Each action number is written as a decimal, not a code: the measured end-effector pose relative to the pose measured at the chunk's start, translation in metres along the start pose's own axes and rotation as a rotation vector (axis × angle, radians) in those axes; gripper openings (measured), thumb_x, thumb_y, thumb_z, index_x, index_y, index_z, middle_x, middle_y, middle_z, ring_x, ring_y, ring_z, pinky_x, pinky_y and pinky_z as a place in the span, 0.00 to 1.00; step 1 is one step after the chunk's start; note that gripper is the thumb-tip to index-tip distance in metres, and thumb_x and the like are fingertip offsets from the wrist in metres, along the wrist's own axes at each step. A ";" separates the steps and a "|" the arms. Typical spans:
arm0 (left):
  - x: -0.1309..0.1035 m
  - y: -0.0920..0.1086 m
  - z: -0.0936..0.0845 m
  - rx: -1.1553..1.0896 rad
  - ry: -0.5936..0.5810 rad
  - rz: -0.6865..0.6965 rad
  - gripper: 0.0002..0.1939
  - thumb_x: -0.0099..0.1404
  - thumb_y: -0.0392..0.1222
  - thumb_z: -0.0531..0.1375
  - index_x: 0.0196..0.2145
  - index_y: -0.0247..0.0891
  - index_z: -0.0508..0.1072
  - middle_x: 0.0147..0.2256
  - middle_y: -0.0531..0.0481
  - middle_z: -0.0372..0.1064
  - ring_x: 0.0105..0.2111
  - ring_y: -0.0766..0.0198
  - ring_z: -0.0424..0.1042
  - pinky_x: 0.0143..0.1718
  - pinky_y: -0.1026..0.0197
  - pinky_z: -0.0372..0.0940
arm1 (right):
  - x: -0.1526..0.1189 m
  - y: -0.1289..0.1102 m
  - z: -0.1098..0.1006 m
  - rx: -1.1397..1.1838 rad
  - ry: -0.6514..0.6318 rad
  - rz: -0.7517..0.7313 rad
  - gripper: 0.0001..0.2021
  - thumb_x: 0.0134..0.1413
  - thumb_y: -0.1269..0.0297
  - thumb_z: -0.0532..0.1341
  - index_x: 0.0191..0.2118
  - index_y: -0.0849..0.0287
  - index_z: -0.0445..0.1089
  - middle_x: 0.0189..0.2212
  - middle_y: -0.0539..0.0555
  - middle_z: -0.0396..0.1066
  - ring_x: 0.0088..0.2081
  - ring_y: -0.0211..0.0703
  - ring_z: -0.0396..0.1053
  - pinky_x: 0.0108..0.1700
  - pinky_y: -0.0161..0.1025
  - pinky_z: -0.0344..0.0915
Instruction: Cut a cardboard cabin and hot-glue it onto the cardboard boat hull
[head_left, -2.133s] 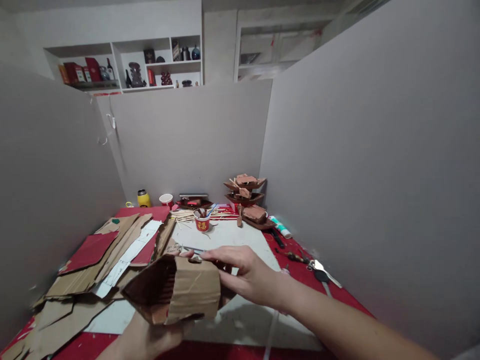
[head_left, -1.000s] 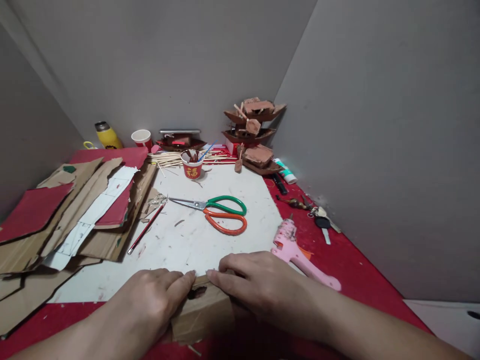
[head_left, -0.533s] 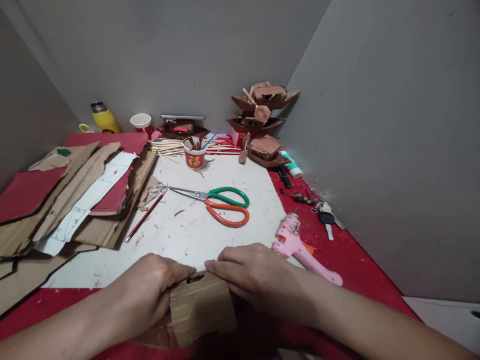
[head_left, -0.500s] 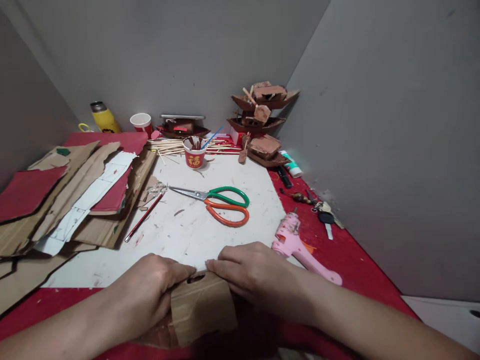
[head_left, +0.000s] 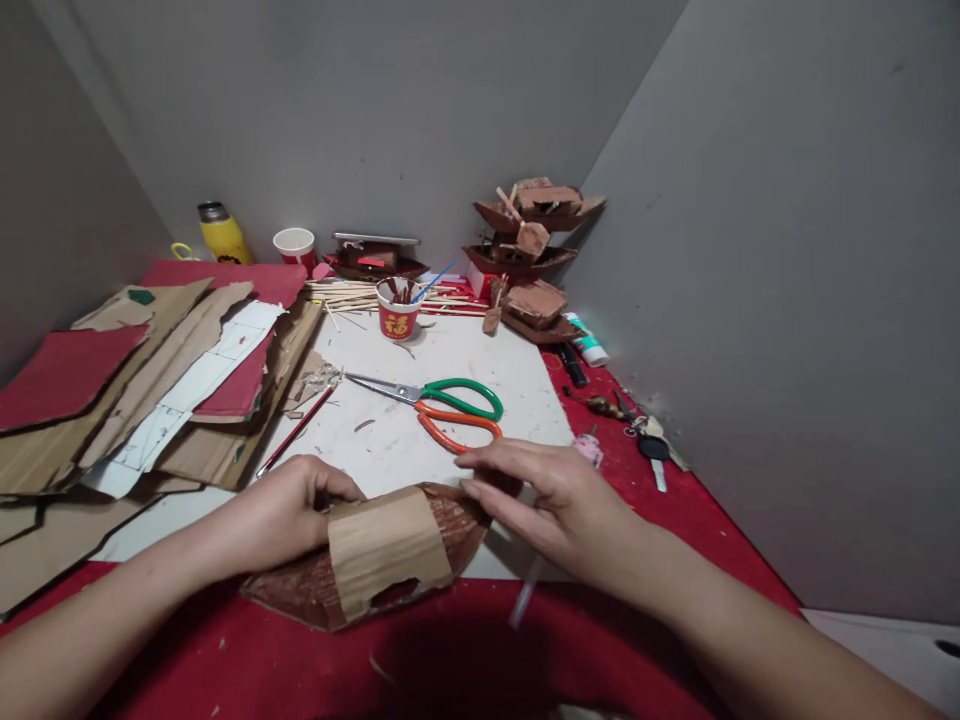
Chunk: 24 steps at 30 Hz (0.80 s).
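A brown-painted cardboard model boat (head_left: 465, 520) with a bare tan cardboard canopy (head_left: 386, 545) across its middle is tilted at the near edge of the white board. A dark oval cutout shows in the canopy's near side. My left hand (head_left: 300, 515) grips the boat's far left side beside the canopy, its fingertips partly hidden. Over the boat's right tip is my right hand (head_left: 559, 500), with fingers stretched out and thumb apart; whether it touches the tip I cannot tell. Scissors (head_left: 450, 400) with green and orange handles lie just beyond.
Cardboard sheets (head_left: 180, 460) are piled at left, beside a red pencil (head_left: 296, 430). At the back are a paint cup (head_left: 399, 320), wooden sticks (head_left: 345, 295) and finished model boats (head_left: 536, 260). Keys (head_left: 654, 445) lie right. My right hand mostly hides a pink glue gun (head_left: 589, 450).
The boat has turned and tipped, so its cutout now faces me and its length shows. My right hand has opened and shifted right, covering most of the glue gun.
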<state>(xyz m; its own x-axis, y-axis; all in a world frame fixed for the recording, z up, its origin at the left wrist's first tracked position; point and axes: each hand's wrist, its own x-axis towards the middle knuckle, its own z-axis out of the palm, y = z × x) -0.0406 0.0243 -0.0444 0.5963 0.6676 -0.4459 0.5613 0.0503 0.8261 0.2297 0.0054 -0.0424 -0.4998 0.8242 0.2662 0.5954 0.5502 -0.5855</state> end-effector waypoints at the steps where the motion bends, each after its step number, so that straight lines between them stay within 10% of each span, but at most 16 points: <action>1: 0.000 -0.001 -0.002 0.004 -0.001 -0.006 0.14 0.56 0.35 0.57 0.36 0.36 0.81 0.35 0.52 0.80 0.36 0.58 0.76 0.36 0.65 0.66 | -0.001 -0.002 0.001 0.023 -0.004 0.037 0.09 0.62 0.67 0.58 0.42 0.64 0.74 0.33 0.58 0.79 0.33 0.42 0.76 0.36 0.34 0.69; 12: 0.002 -0.007 -0.007 0.143 0.126 0.016 0.13 0.57 0.37 0.57 0.37 0.35 0.80 0.35 0.50 0.80 0.36 0.57 0.75 0.37 0.64 0.66 | -0.018 -0.010 0.002 -0.112 0.102 -0.148 0.07 0.66 0.69 0.55 0.44 0.61 0.70 0.32 0.57 0.77 0.32 0.41 0.74 0.35 0.36 0.67; 19: -0.002 -0.002 -0.022 0.015 0.092 0.081 0.21 0.55 0.35 0.60 0.47 0.36 0.75 0.45 0.49 0.77 0.45 0.56 0.74 0.47 0.59 0.66 | -0.030 -0.055 0.019 -0.108 -0.574 -0.224 0.05 0.60 0.63 0.61 0.39 0.56 0.72 0.30 0.49 0.76 0.30 0.40 0.71 0.29 0.35 0.61; 24: -0.009 -0.002 -0.026 0.061 0.045 0.129 0.20 0.55 0.35 0.61 0.47 0.35 0.75 0.44 0.48 0.77 0.44 0.56 0.74 0.46 0.59 0.66 | -0.021 -0.081 0.046 -0.226 -0.797 -0.319 0.15 0.63 0.62 0.59 0.50 0.65 0.70 0.40 0.58 0.77 0.38 0.48 0.74 0.36 0.37 0.68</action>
<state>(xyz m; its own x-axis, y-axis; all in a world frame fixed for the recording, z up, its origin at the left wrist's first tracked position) -0.0619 0.0378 -0.0327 0.6406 0.6979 -0.3202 0.5163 -0.0828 0.8524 0.1631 -0.0626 -0.0354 -0.9026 0.3348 -0.2705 0.4204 0.8206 -0.3872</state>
